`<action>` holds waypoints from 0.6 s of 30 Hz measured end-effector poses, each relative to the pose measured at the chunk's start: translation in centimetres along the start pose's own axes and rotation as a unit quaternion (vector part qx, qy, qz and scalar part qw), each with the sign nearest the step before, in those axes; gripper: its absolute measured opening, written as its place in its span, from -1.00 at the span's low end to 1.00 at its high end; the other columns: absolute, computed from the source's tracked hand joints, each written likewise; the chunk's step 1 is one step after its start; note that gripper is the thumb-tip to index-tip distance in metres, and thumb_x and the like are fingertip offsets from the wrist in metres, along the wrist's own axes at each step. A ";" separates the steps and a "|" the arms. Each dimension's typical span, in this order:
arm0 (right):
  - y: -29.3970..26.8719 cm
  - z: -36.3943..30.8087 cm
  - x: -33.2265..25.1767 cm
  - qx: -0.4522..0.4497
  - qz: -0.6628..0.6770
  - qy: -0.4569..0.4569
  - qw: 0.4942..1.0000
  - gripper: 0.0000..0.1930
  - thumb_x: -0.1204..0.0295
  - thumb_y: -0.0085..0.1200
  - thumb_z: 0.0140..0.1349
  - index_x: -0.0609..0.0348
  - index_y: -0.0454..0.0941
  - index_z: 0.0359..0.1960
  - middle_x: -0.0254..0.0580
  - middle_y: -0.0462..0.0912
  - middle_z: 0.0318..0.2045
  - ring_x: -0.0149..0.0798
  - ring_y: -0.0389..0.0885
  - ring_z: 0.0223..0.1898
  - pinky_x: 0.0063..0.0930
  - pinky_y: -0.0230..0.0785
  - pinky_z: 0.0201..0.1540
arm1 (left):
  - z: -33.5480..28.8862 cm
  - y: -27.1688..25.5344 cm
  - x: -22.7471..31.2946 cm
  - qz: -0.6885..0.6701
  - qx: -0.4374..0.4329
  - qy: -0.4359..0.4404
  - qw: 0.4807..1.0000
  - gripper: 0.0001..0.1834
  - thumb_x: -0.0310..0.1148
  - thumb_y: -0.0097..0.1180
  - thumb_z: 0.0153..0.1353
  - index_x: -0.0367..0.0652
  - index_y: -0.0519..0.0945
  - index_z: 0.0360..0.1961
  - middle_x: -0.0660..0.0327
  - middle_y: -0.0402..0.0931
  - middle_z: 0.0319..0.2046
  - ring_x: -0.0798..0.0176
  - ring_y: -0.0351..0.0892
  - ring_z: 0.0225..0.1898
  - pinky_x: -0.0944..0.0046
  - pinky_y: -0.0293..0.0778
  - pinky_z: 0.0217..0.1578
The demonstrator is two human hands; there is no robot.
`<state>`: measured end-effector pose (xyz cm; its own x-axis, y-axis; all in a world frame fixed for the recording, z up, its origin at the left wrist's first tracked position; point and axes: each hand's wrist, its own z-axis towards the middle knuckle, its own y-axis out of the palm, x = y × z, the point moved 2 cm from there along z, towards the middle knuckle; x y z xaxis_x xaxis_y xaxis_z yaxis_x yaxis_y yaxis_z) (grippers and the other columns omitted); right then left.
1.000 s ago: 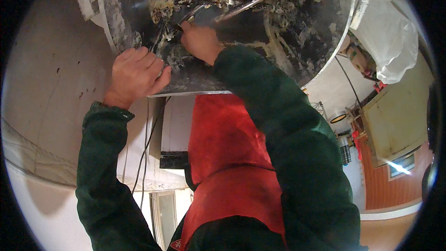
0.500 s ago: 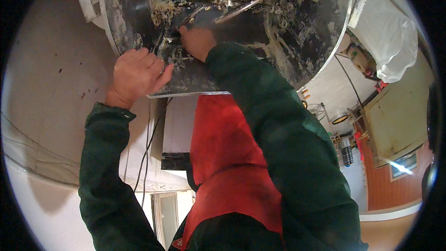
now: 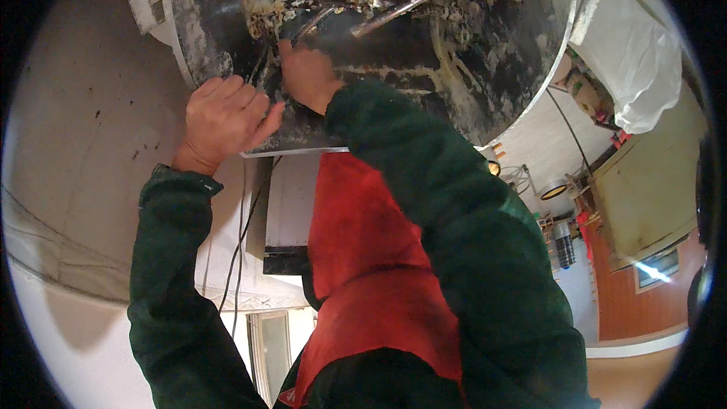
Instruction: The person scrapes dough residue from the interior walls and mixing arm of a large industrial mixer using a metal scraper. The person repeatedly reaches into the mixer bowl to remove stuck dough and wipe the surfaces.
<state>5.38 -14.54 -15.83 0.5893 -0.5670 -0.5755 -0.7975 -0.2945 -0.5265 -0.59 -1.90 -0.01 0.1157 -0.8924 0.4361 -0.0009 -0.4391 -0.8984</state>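
A wide, dark trough (image 3: 386, 113) with a pale rim fills the top of the view, its inside caked with whitish, dough-like residue. My left hand (image 3: 227, 117) lies over the rim at the trough's near left corner, fingers curled and thumb sticking out to the right. Inside, my right hand (image 3: 309, 77) is closed low against the trough, thumb up; whatever it grips is hidden. Beyond that thumb, a metal rod (image 3: 413, 4) slants up to the right, with a crusted shaft end (image 3: 263, 15) to its left.
A white plastic bag (image 3: 636, 76) hangs right of the trough. Below the trough is a pale cabinet (image 3: 291, 197), with dark cables (image 3: 241, 238) hanging beside it. My red apron (image 3: 371, 257) lies close to the trough's front edge. A yellowish board (image 3: 647, 182) is at the far right.
My right hand has shifted slightly left and down inside the trough, toward my left hand, its forearm following. The left hand has barely moved.
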 end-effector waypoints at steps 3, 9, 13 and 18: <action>-0.4 0.5 -0.8 0.029 -0.016 -0.003 0.999 -0.67 0.42 0.16 0.20 0.26 0.42 -0.03 0.17 0.69 -0.31 0.16 0.76 -0.34 -0.06 0.63 -0.35 | -0.3 0.0 0.1 -0.005 -0.002 -0.007 1.000 -0.65 -0.19 0.38 0.06 0.03 0.45 -0.68 0.33 0.35 -0.63 0.23 0.45 -0.48 0.19 0.35 -0.46; 2.3 1.4 -2.8 0.029 0.004 0.110 0.993 -0.72 0.32 -0.05 0.44 0.23 0.53 0.02 0.14 0.73 -0.34 0.14 0.78 -0.35 0.06 0.62 -0.38 | -0.4 0.0 -0.1 -0.010 0.026 -0.004 1.000 -0.67 -0.20 0.37 0.06 0.01 0.46 -0.66 0.30 0.36 -0.62 0.22 0.46 -0.49 0.19 0.38 -0.44; 4.6 2.2 -3.6 -0.024 0.058 0.250 0.966 -0.74 0.28 -0.09 0.49 0.16 0.53 0.00 0.11 0.75 -0.29 0.14 0.80 -0.31 0.04 0.63 -0.34 | -0.3 -0.2 -0.3 -0.028 0.030 0.004 0.999 -0.67 -0.19 0.37 0.02 0.00 0.46 -0.66 0.29 0.36 -0.62 0.20 0.46 -0.49 0.18 0.38 -0.44; 5.1 2.2 -2.9 -0.051 0.037 0.181 0.981 -0.63 0.28 0.17 0.25 0.26 0.40 -0.04 0.09 0.76 -0.29 0.10 0.80 -0.24 -0.09 0.66 -0.28 | -0.3 -0.3 -0.4 -0.034 0.017 0.012 0.999 -0.67 -0.14 0.36 0.00 0.00 0.45 -0.65 0.28 0.35 -0.62 0.18 0.45 -0.49 0.17 0.37 -0.45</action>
<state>-0.12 -12.66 -18.19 0.4602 -0.8204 -0.3393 -0.8556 -0.3078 -0.4162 -0.92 -1.47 0.12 0.0902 -0.8632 0.4967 0.0402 -0.4952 -0.8679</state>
